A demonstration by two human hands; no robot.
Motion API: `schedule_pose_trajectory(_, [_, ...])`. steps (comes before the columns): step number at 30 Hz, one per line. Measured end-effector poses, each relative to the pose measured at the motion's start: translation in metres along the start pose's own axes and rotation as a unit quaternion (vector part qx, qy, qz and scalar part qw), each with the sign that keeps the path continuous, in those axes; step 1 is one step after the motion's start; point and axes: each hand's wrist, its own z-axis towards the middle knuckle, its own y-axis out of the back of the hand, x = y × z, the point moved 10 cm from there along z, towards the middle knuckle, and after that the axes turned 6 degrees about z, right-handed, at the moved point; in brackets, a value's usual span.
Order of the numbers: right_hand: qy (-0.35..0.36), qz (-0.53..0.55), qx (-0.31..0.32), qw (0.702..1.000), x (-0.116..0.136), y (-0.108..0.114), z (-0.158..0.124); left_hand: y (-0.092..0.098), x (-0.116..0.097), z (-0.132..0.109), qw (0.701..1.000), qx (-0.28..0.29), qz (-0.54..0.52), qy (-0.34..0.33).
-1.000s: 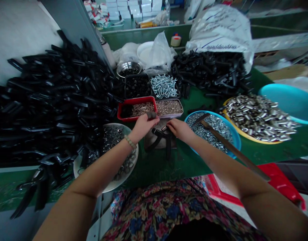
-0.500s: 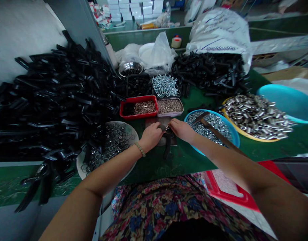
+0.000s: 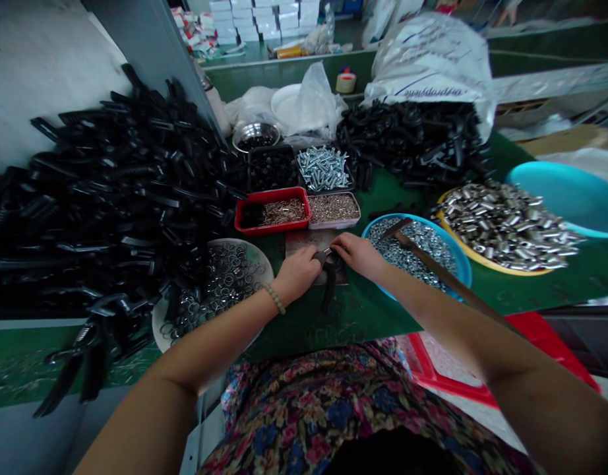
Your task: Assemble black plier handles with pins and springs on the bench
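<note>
My left hand and my right hand meet over a black plastic clamp-like part, on a flat metal plate. Fingers of both hands pinch its upper end, where a small metal piece shows. My fingers hide most of that joint. To my left lies a white plate of metal rings. To my right, a hammer rests across a blue basin of washers.
A red tray of small pins, a beige tray of fine screws and a black tray of bolts stand beyond my hands. Black plastic parts heap at left and back right. A yellow basin holds metal sleeves.
My left hand has come back from the edge of the red tray to the black part. Both hands now sit close together on it, and the view has shifted slightly.
</note>
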Motion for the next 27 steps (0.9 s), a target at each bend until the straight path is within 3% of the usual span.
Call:
schedule_pose_trajectory(10, [0.043, -0.060, 0.022, 0.997, 0.014, -0.005, -0.003, -0.005, 0.005, -0.003, 0.998, 0.024, -0.033, 0.037])
schedule_pose_trajectory(18, [0.055, -0.128, 0.041, 0.989, 0.016, -0.019, 0.016, -0.007, 0.025, -0.007, 0.988, 0.037, -0.046, 0.145])
schedule_pose_trajectory(21, [0.058, -0.110, 0.039, 0.991, 0.015, -0.018, 0.014, -0.006, 0.021, -0.006, 0.990, 0.039, -0.027, 0.134])
schedule_pose_trajectory(27, [0.062, -0.008, -0.001, 0.998, 0.010, -0.008, 0.008, -0.004, 0.006, -0.007, 0.998, 0.024, 0.011, 0.050])
